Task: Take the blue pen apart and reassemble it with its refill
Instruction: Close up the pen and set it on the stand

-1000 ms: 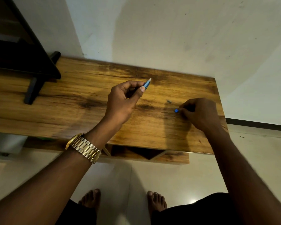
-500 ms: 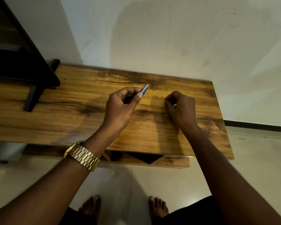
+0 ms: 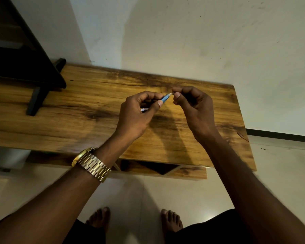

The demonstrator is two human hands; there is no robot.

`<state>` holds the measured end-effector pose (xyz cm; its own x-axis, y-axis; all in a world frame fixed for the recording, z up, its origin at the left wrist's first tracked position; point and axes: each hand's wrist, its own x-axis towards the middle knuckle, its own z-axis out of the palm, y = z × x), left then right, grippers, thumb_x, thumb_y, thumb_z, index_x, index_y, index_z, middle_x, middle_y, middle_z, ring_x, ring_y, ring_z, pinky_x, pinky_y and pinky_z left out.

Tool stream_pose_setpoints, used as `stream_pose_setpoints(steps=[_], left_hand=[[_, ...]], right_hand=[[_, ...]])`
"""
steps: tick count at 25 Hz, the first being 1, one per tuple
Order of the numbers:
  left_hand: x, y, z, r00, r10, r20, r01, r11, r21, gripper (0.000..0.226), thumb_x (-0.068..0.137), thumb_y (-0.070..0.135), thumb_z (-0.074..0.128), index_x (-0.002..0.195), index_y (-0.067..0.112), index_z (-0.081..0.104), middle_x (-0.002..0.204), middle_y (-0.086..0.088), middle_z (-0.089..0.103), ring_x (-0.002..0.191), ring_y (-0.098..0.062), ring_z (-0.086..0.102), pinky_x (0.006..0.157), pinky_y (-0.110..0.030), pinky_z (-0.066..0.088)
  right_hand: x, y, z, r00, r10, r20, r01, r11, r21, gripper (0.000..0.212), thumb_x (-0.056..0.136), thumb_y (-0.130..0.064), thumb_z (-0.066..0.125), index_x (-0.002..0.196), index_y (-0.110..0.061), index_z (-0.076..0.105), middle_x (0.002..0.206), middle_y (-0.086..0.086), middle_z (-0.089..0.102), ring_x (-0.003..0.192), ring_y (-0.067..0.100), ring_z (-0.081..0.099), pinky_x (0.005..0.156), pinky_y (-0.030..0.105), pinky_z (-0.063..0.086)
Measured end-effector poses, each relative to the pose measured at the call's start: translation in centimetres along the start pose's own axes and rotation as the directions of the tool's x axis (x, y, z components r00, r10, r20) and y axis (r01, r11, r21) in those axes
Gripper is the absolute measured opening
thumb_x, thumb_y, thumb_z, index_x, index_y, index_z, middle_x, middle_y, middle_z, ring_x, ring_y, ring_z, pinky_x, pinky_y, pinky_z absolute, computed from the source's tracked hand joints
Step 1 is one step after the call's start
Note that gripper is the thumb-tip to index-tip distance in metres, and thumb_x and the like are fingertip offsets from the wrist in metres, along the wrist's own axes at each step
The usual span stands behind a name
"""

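Observation:
My left hand (image 3: 139, 113) grips the blue pen barrel (image 3: 165, 98) above the wooden table (image 3: 77, 110), its pale end pointing up and right. My right hand (image 3: 192, 104) is level with that end, thumb and forefinger pinched together right at the barrel's tip. Whatever small pen part the right fingers pinch is hidden between them. Part of the barrel shows again below my left thumb. The refill is not visible on the table.
A black stand (image 3: 33, 71) with a slanted leg occupies the table's left end. A white wall rises behind the table. The table's right edge lies just beyond my right hand. Bare feet (image 3: 136, 221) stand on the pale floor below a lower shelf (image 3: 165, 170).
My right hand left the table, where it had closed on a small blue piece, and rose to the barrel's tip. My left hand kept the barrel nearly in place.

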<state>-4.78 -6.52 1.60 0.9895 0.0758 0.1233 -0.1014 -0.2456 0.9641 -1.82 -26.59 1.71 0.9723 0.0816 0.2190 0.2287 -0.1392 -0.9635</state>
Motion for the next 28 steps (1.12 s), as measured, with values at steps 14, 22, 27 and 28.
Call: stream_pose_setpoints(steps=[14, 22, 27, 28], left_hand=[[-0.12, 0.0, -0.01, 1.0, 0.003, 0.023, -0.003, 1.0, 0.03, 0.019, 0.1, 0.019, 0.078, 0.119, 0.022, 0.081, 0.113, 0.012, 0.082, 0.108, -0.006, 0.076, 0.092, -0.017, 0.06], [-0.21, -0.27, 0.08, 0.999, 0.014, 0.037, -0.018, 0.993, 0.114, 0.017, 0.1, 0.024, 0.079, 0.117, 0.026, 0.082, 0.109, 0.016, 0.081, 0.103, 0.0, 0.075, 0.086, -0.011, 0.057], [-0.39, -0.1, 0.0, 0.999, 0.033, 0.038, -0.038, 0.99, 0.138, 0.017, 0.099, 0.024, 0.079, 0.116, 0.027, 0.081, 0.106, 0.018, 0.079, 0.101, 0.004, 0.073, 0.083, -0.009, 0.057], [-0.43, -0.06, -0.03, 0.998, 0.04, 0.038, -0.045, 0.988, 0.146, 0.017, 0.099, 0.024, 0.079, 0.116, 0.028, 0.081, 0.105, 0.018, 0.079, 0.102, 0.005, 0.072, 0.083, -0.009, 0.057]], right_hand=[[0.03, -0.14, -0.42, 0.999, -0.018, 0.028, 0.019, 0.998, -0.056, 0.022, 0.105, -0.013, 0.072, 0.126, -0.009, 0.078, 0.108, 0.0, 0.082, 0.094, 0.024, 0.077, 0.088, 0.037, 0.064], [-0.12, -0.31, -0.86, 0.997, -0.041, 0.067, 0.055, 0.975, -0.215, 0.023, 0.104, -0.018, 0.075, 0.126, -0.015, 0.081, 0.107, -0.005, 0.083, 0.092, 0.012, 0.077, 0.084, 0.026, 0.061], [-0.17, -0.45, -0.82, 0.995, -0.059, 0.078, 0.077, 0.964, -0.256, 0.024, 0.102, -0.018, 0.078, 0.125, -0.013, 0.079, 0.107, -0.003, 0.082, 0.098, 0.01, 0.079, 0.086, 0.03, 0.064], [-0.2, -0.46, -0.8, 0.996, -0.051, 0.074, 0.068, 0.967, -0.247, 0.023, 0.101, -0.019, 0.079, 0.123, -0.012, 0.079, 0.105, -0.001, 0.082, 0.095, 0.012, 0.08, 0.086, 0.032, 0.065]])
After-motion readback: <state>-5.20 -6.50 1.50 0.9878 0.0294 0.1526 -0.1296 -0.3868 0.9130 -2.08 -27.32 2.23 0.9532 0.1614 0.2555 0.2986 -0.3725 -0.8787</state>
